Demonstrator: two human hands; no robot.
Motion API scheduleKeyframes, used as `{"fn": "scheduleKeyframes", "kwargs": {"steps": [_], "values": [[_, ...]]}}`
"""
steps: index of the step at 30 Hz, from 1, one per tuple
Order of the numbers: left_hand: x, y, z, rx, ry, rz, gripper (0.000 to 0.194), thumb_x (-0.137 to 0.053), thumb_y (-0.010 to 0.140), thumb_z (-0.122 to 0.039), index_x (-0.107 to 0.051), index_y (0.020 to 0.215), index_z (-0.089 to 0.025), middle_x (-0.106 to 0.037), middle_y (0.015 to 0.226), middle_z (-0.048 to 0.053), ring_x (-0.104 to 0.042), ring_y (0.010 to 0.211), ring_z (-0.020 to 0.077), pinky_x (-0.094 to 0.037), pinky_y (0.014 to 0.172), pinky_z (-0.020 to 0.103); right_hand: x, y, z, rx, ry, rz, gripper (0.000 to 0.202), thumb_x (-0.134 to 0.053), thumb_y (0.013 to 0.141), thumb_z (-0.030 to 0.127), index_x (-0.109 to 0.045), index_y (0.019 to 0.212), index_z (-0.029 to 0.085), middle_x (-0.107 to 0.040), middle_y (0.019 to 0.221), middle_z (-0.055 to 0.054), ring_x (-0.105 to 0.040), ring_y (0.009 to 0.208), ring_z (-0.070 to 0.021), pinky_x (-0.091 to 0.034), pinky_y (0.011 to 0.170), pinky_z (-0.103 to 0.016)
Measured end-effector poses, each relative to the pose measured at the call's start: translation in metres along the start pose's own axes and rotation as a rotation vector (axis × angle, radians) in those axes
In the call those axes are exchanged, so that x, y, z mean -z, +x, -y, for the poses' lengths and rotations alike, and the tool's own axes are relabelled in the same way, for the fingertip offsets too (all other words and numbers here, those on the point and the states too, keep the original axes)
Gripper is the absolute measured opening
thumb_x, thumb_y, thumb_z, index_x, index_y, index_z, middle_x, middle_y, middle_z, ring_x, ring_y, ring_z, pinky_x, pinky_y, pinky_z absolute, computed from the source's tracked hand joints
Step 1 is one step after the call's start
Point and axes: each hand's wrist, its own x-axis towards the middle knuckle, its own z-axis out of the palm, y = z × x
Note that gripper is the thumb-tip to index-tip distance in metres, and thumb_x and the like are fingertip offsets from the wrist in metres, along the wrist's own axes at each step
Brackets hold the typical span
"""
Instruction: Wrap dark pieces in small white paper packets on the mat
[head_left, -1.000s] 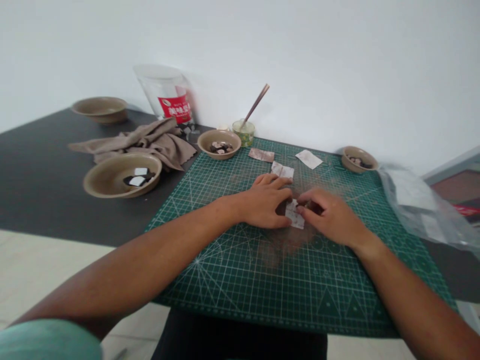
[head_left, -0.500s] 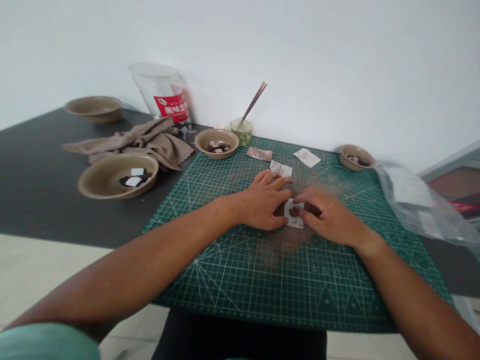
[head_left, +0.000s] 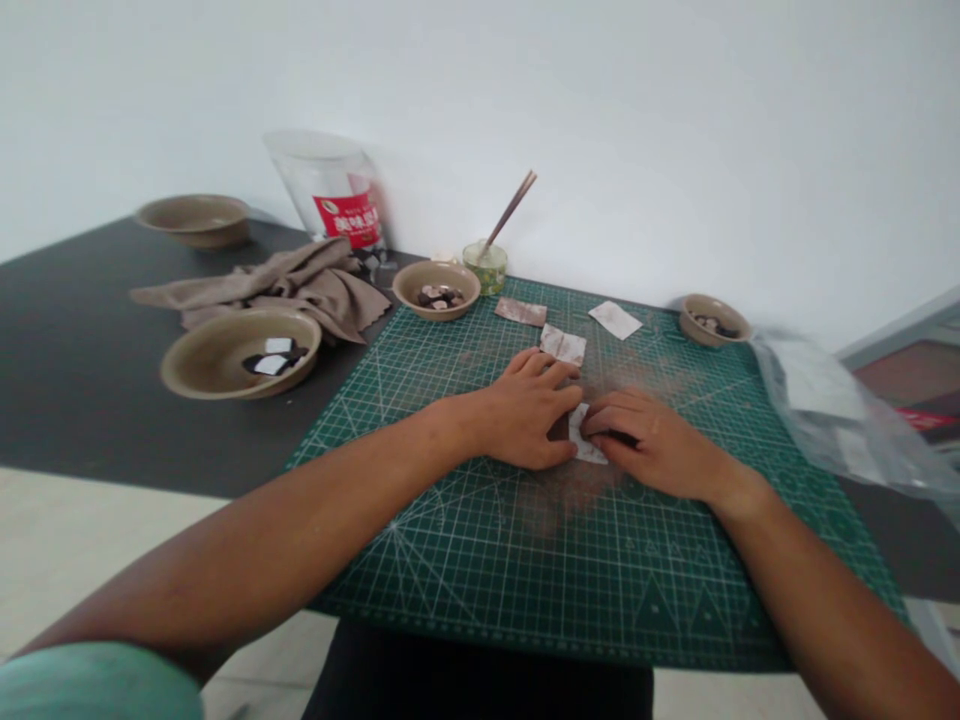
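Note:
A small white sheet with brown smudges [head_left: 580,428] lies on the green cutting mat [head_left: 465,540], between my hands. My left hand [head_left: 529,410] rests on the mat with fingers spread, its thumb and forefinger at the sheet's left edge. Over the sheet's right side, the fingers of my right hand [head_left: 649,440] are bent together in a pinch. They cover the small dark brown piece that lay on the sheet, so it is hidden. Just beyond my left fingertips is another smudged white sheet [head_left: 563,346].
Farther back lie a brown sheet [head_left: 520,312] and a white sheet [head_left: 615,320]. Bowls with dark pieces stand at the back [head_left: 403,290], right [head_left: 686,325] and left [head_left: 187,375]. A cloth [head_left: 285,285], plastic jar [head_left: 319,185], cup with chopsticks [head_left: 491,268] and plastic bag [head_left: 847,430] surround the mat.
My right fingers have closed over the dark piece, which showed on the sheet before. My left hand stays nearly in place. The whole view has shifted slightly.

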Motion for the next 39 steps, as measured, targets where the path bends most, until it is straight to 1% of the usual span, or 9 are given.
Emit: {"fn": "scheduleKeyframes", "kwargs": {"steps": [6,11,13,16,18,22,27,33,39], "values": [[0.002,-0.001,-0.001,-0.005,-0.01,0.016,0.039,-0.061,0.085,-0.052,-0.059,0.107,-0.019,-0.052,0.135,0.012,-0.044,0.125,0.0348,-0.028,0.111,0.051,0.001,-0.003,-0.003,-0.003,0.025,0.006,0.017,-0.057,0.095,0.013,-0.069,0.101,0.024,-0.072,0.105,-0.006,-0.064,0.099,-0.0227,-0.05,0.089,-0.042],[-0.001,-0.002,-0.002,-0.01,-0.018,0.014,0.04,-0.059,0.086,-0.053,-0.058,0.108,-0.019,-0.054,0.132,0.012,-0.047,0.122,0.0335,-0.03,0.109,0.05,-0.002,0.0,0.004,0.028,0.058,0.039,0.015,-0.058,0.095,0.016,-0.07,0.099,0.024,-0.073,0.1,-0.004,-0.065,0.096,-0.0214,-0.05,0.089,-0.041],[-0.002,-0.003,-0.002,-0.005,-0.016,0.012,0.041,-0.059,0.086,-0.053,-0.058,0.108,-0.019,-0.053,0.134,0.013,-0.046,0.122,0.0337,-0.03,0.11,0.05,-0.005,0.002,0.006,0.028,0.037,0.019,0.016,-0.056,0.096,0.015,-0.07,0.1,0.023,-0.073,0.101,-0.005,-0.065,0.097,-0.0215,-0.05,0.089,-0.041],[-0.003,-0.004,-0.002,0.015,-0.011,0.03,0.043,-0.059,0.086,-0.053,-0.056,0.111,-0.018,-0.05,0.139,0.013,-0.045,0.126,0.0342,-0.029,0.111,0.051,-0.005,0.003,0.005,-0.041,-0.052,-0.039,0.016,-0.055,0.096,0.015,-0.069,0.099,0.021,-0.072,0.101,-0.007,-0.064,0.098,-0.0233,-0.05,0.09,-0.042],[-0.003,-0.004,-0.001,0.031,-0.009,0.047,0.046,-0.059,0.086,-0.054,-0.055,0.114,-0.018,-0.047,0.142,0.014,-0.042,0.129,0.0348,-0.027,0.112,0.051,-0.002,0.001,0.003,-0.078,-0.063,-0.035,0.013,-0.057,0.096,0.016,-0.069,0.096,0.021,-0.071,0.097,-0.007,-0.063,0.096,-0.0233,-0.051,0.087,-0.041],[-0.002,-0.003,-0.002,0.05,-0.028,0.078,0.049,-0.059,0.086,-0.057,-0.053,0.116,-0.019,-0.046,0.145,0.013,-0.04,0.132,0.0343,-0.027,0.113,0.051,-0.001,0.0,0.005,-0.037,0.023,0.036,0.012,-0.059,0.096,0.016,-0.069,0.095,0.022,-0.072,0.096,-0.004,-0.064,0.092,-0.0204,-0.051,0.084,-0.037],[-0.002,-0.003,-0.002,0.049,-0.034,0.09,0.048,-0.059,0.086,-0.055,-0.052,0.116,-0.018,-0.045,0.146,0.013,-0.039,0.134,0.0342,-0.025,0.114,0.051,-0.004,0.003,0.006,-0.07,-0.047,-0.039,0.015,-0.058,0.095,0.015,-0.071,0.094,0.022,-0.073,0.094,-0.005,-0.065,0.093,-0.0226,-0.051,0.086,-0.041],[-0.002,-0.003,-0.002,0.036,-0.043,0.086,0.05,-0.059,0.086,-0.056,-0.052,0.117,-0.017,-0.047,0.143,0.014,-0.041,0.131,0.0345,-0.026,0.114,0.052,0.003,-0.002,0.006,-0.017,-0.044,0.037,0.015,-0.06,0.095,0.016,-0.073,0.094,0.024,-0.075,0.096,-0.005,-0.068,0.089,-0.021,-0.052,0.083,-0.038],[0.0,-0.004,-0.004,0.011,-0.04,0.074,0.045,-0.057,0.087,-0.054,-0.055,0.112,-0.017,-0.051,0.137,0.014,-0.044,0.127,0.0342,-0.029,0.112,0.05,-0.003,0.001,0.012,-0.012,-0.015,0.024,0.015,-0.059,0.095,0.016,-0.071,0.094,0.023,-0.075,0.096,-0.004,-0.067,0.091,-0.0215,-0.051,0.084,-0.039]]}}
